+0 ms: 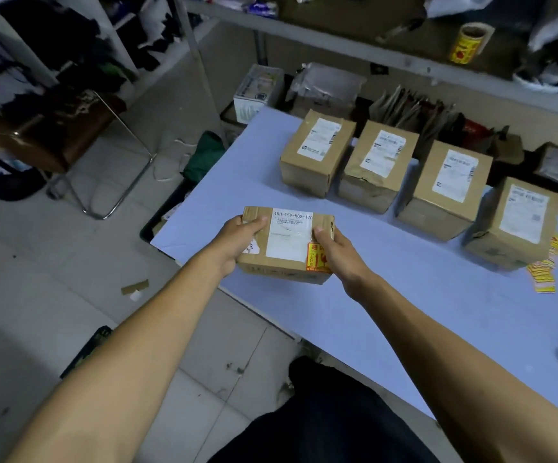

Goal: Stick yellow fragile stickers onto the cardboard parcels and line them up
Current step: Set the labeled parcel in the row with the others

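Grip: left hand (237, 242) and right hand (336, 252) clasp parcel (287, 243) ends
Parcel: between both palms, above worktop (404, 295) edge
Sticker (316, 259): under right thumb

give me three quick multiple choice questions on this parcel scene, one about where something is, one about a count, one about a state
1. Where does the loose strip of yellow stickers lie?
A. on the floor by the chair
B. on the table beside the rightmost parcel of the row
C. on top of the held parcel

2. How many cardboard parcels stand in the row at the back of the table?
A. two
B. four
C. six

3. What is the state of the held parcel?
A. gripped by both hands, a yellow sticker on it
B. resting alone, no sticker
C. opened, flaps up

Answers:
1 B, the strip trails off next to the row's right end.
2 B, four boxes sit side by side.
3 A, the left hand and right hand hold its ends, and the yellow sticker shows by the right thumb.
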A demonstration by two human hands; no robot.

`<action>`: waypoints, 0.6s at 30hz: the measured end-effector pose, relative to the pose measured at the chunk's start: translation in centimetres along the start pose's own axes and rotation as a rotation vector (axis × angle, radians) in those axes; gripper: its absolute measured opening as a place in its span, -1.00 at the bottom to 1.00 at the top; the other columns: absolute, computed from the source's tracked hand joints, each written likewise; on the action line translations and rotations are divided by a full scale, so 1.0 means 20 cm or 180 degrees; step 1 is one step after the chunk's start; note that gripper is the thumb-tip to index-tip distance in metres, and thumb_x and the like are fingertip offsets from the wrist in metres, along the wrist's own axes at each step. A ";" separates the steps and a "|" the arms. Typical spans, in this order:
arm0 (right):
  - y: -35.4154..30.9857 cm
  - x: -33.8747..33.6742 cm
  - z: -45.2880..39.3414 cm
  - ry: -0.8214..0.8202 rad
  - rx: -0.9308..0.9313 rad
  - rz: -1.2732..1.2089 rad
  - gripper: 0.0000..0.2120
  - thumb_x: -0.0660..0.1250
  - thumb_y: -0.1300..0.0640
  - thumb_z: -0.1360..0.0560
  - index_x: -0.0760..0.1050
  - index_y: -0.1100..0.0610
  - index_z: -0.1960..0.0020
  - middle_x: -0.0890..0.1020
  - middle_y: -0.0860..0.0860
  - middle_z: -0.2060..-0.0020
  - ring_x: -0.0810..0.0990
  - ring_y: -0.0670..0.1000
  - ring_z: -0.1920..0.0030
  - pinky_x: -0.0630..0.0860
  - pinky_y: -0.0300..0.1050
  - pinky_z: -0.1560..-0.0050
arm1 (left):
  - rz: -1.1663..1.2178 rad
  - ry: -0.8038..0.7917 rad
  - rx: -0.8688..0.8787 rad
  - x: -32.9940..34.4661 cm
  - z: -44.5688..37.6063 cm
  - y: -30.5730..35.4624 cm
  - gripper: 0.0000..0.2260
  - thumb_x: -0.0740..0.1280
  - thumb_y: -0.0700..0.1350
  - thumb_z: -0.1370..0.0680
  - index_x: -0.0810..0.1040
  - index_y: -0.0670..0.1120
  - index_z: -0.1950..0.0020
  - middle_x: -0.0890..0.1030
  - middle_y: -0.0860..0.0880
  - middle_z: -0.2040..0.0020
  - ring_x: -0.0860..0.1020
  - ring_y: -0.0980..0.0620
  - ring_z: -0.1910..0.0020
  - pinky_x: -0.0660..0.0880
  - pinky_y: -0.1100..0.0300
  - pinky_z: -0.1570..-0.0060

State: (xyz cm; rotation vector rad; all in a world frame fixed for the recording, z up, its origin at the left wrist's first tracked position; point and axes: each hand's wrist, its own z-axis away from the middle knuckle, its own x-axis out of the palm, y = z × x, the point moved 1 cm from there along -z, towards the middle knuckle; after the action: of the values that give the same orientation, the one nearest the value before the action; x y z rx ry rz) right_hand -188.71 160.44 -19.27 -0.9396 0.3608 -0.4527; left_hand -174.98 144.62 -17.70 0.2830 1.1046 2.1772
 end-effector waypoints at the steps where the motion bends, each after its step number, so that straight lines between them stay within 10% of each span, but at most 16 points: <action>1: -0.03 0.01 -0.05 -0.0030 0.0013 -0.0017 -0.63 0.11 -0.21 -0.63 0.35 -0.09 -0.37 0.59 -0.07 -0.23 0.58 -0.09 -0.14 0.39 -0.20 -0.06 | 0.0010 0.0029 -0.0011 -0.01 -0.04 0.03 -0.70 0.34 0.02 -0.60 0.54 -0.12 -0.25 0.69 -0.11 -0.09 0.66 -0.13 -0.09 0.59 -0.04 -0.13; 18: -0.34 0.25 -0.63 -0.0026 0.0176 -0.0208 -0.56 0.12 -0.15 -0.65 0.30 -0.03 -0.48 0.60 -0.06 -0.24 0.60 -0.08 -0.12 0.44 -0.26 0.03 | -0.0184 -0.0149 -0.0172 -0.34 -0.61 0.37 -0.87 0.33 0.00 -0.61 0.58 -0.03 -0.06 0.69 -0.03 0.06 0.66 0.00 0.13 0.59 0.10 0.07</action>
State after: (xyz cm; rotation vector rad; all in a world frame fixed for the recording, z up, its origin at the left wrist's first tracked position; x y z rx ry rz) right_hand -192.02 145.79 -20.85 -0.9012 0.3096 -0.5159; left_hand -179.12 129.34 -18.82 0.2733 1.0145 2.1349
